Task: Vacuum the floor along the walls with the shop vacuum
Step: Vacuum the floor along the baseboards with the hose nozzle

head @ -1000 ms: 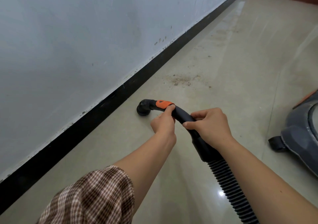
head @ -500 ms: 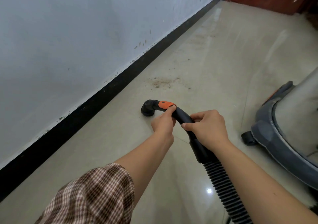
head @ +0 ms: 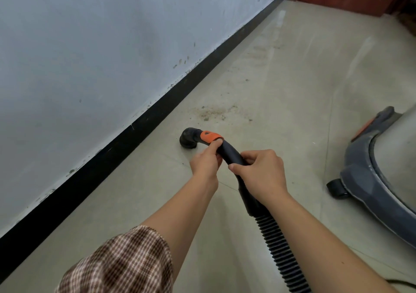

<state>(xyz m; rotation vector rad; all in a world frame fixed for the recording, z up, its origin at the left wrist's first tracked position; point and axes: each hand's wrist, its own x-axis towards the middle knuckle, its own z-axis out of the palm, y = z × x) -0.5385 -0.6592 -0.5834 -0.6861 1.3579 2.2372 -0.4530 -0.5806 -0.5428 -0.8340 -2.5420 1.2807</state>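
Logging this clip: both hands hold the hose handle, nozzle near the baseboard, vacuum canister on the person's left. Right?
Not quite: the head view shows the vacuum canister on the person's right. The left hand and right hand do hold the hose handle, nozzle near the baseboard.

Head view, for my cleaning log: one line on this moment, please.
left hand: grips hose handle | right hand: grips hose handle | nozzle: short of dirt patch
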